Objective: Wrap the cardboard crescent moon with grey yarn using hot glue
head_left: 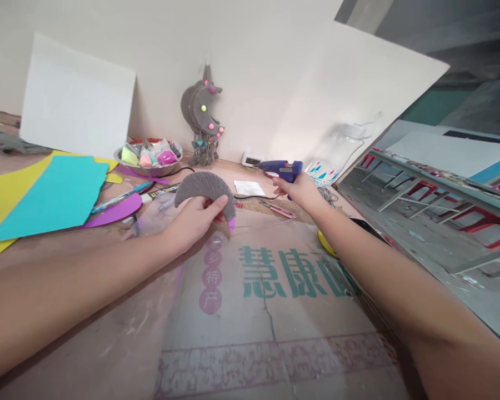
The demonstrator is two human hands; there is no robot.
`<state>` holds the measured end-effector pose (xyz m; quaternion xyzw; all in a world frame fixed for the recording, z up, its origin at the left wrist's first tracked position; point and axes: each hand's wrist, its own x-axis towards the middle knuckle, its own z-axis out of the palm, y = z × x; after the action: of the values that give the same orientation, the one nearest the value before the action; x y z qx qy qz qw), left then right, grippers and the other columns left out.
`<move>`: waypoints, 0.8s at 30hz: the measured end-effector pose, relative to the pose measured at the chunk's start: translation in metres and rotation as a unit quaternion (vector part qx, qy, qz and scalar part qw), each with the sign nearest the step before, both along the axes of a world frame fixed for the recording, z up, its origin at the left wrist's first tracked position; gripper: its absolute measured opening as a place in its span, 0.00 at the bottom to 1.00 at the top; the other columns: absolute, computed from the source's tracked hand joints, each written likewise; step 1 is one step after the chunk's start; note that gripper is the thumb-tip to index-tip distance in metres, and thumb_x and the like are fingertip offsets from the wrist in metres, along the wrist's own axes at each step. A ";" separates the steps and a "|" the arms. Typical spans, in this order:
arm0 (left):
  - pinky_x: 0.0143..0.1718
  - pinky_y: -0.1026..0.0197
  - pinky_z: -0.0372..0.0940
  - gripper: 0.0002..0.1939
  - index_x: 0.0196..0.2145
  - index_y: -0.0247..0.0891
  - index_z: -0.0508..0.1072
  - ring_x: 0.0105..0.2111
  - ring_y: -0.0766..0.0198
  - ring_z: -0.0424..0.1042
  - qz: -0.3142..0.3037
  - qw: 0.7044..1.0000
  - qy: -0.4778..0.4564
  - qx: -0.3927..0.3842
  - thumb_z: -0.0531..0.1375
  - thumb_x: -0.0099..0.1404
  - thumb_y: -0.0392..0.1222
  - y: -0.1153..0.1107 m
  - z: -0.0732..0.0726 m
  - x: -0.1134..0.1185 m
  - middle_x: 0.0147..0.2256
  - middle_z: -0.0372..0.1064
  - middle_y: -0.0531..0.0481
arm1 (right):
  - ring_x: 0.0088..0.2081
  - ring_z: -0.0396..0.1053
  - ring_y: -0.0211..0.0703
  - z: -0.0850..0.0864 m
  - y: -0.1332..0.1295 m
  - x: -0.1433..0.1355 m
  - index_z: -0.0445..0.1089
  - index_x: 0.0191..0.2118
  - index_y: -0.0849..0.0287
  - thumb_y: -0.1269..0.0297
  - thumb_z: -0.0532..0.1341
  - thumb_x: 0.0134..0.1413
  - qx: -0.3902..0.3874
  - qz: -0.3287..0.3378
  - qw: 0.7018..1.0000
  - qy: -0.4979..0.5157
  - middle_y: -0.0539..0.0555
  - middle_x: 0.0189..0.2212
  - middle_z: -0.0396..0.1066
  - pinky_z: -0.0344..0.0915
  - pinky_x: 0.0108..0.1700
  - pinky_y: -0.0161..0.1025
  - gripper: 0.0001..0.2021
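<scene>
My left hand (194, 222) grips a crescent moon shape (204, 184) wrapped in grey yarn, thumb on its front. A small purple patch shows at its lower right tip. Farther right, my right hand (304, 193) is closed around the handle of a blue hot glue gun (280, 168), whose nozzle points left. The glue gun is apart from the crescent. Beneath both hands lies a clear plastic sheet (250, 325) printed with green and purple characters. Behind the crescent hangs a finished-looking grey moon ornament (206, 111) with coloured balls.
To the left lie turquoise foam sheet (52, 194), yellow sheet (4, 194), purple piece (114, 211) and pen (123, 197). A metal bowl (129, 166) holds bagged clay. Pink cutter (278, 209), white pad (249, 188), small clock (250, 160) and plastic jar (337, 150) stand or lie ahead.
</scene>
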<state>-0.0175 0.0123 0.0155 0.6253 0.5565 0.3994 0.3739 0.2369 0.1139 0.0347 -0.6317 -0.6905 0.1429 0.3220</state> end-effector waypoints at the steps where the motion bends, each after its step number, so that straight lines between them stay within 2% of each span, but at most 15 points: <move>1: 0.29 0.63 0.59 0.26 0.23 0.36 0.70 0.27 0.62 0.69 -0.004 1.000 -0.001 0.003 0.50 0.60 0.62 0.000 -0.001 0.000 0.25 0.72 0.48 | 0.28 0.73 0.43 0.002 -0.008 -0.001 0.69 0.37 0.63 0.58 0.59 0.51 -0.001 0.010 0.999 0.040 0.57 0.28 0.74 0.69 0.31 0.39 0.13; 4: 0.29 0.63 0.59 0.27 0.22 0.36 0.70 0.27 0.61 0.69 -0.017 1.000 0.000 0.011 0.49 0.59 0.63 0.000 -0.004 -0.002 0.24 0.72 0.48 | 0.27 0.72 0.42 0.001 -0.042 -0.010 0.69 0.34 0.63 0.56 0.61 0.49 0.028 0.056 0.988 0.143 0.58 0.31 0.74 0.71 0.31 0.39 0.13; 6: 0.30 0.62 0.60 0.27 0.23 0.37 0.70 0.28 0.60 0.70 -0.027 0.999 -0.009 0.014 0.49 0.59 0.63 0.001 -0.007 -0.002 0.25 0.73 0.48 | 0.30 0.73 0.41 -0.005 -0.067 -0.020 0.68 0.38 0.61 0.56 0.63 0.48 0.049 0.105 0.969 0.216 0.58 0.36 0.73 0.72 0.36 0.41 0.15; 9: 0.31 0.60 0.60 0.26 0.23 0.38 0.70 0.28 0.59 0.70 -0.018 0.999 -0.031 0.003 0.50 0.58 0.63 0.003 -0.011 -0.001 0.25 0.73 0.47 | 0.33 0.73 0.42 -0.016 -0.098 -0.033 0.68 0.37 0.59 0.55 0.63 0.47 0.045 0.150 0.954 0.257 0.55 0.35 0.73 0.72 0.41 0.44 0.14; 12: 0.30 0.60 0.60 0.25 0.23 0.39 0.70 0.28 0.58 0.70 0.010 1.000 -0.010 0.001 0.51 0.57 0.63 0.004 -0.011 -0.001 0.26 0.74 0.47 | 0.30 0.71 0.42 -0.021 -0.113 -0.037 0.68 0.32 0.59 0.54 0.62 0.48 0.043 0.143 0.962 0.230 0.54 0.30 0.73 0.72 0.39 0.43 0.13; 15: 0.29 0.60 0.58 0.25 0.23 0.38 0.70 0.28 0.58 0.69 0.024 0.999 0.030 0.012 0.51 0.57 0.63 0.002 -0.009 -0.002 0.25 0.73 0.48 | 0.28 0.70 0.41 -0.021 -0.115 -0.033 0.67 0.28 0.59 0.54 0.62 0.48 0.057 0.136 0.973 0.180 0.52 0.25 0.70 0.70 0.36 0.42 0.12; 19: 0.28 0.60 0.58 0.25 0.24 0.38 0.70 0.27 0.59 0.68 0.026 0.999 0.029 0.006 0.49 0.58 0.63 -0.001 -0.003 -0.003 0.26 0.72 0.49 | 0.31 0.69 0.42 -0.018 -0.117 -0.029 0.67 0.26 0.58 0.53 0.60 0.50 0.050 0.155 0.978 0.130 0.52 0.27 0.71 0.69 0.39 0.42 0.13; 24: 0.30 0.61 0.58 0.20 0.23 0.39 0.68 0.28 0.60 0.67 0.045 0.999 -0.006 -0.005 0.52 0.59 0.58 -0.002 0.000 -0.001 0.25 0.69 0.51 | 0.35 0.70 0.46 -0.014 -0.124 -0.032 0.68 0.29 0.56 0.53 0.59 0.51 0.031 0.179 0.980 0.079 0.53 0.29 0.72 0.68 0.38 0.43 0.12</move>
<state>-0.0184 0.0101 0.0157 0.5953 0.5835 0.4173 0.3620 0.2046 -0.0097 0.0212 -0.4743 -0.7687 0.2263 0.3646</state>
